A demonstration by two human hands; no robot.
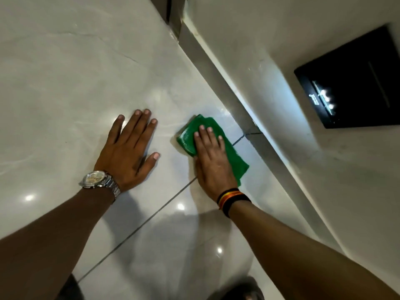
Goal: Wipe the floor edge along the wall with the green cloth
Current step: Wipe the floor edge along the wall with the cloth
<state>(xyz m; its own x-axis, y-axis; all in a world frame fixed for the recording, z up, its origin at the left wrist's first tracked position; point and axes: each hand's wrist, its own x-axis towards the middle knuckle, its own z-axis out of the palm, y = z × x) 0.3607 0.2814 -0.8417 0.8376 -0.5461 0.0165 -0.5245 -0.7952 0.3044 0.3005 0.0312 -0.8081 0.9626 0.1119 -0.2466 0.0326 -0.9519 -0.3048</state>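
A folded green cloth [190,135] lies flat on the glossy pale floor tiles [75,83], a short way left of the grey skirting [218,76] at the foot of the white wall [270,40]. My right hand [211,161] presses down on the cloth, palm flat, fingers pointing away from me; a striped band circles that wrist. My left hand [132,148] rests flat on the bare tile to the left of the cloth, fingers spread, holding nothing, with a metal watch on its wrist.
A dark grout line [151,215] runs diagonally under my right hand toward the skirting. A black glossy panel [357,83] is set in the wall at the right. A dark door frame edge [173,16] meets the skirting at the top. My knees show at the bottom edge.
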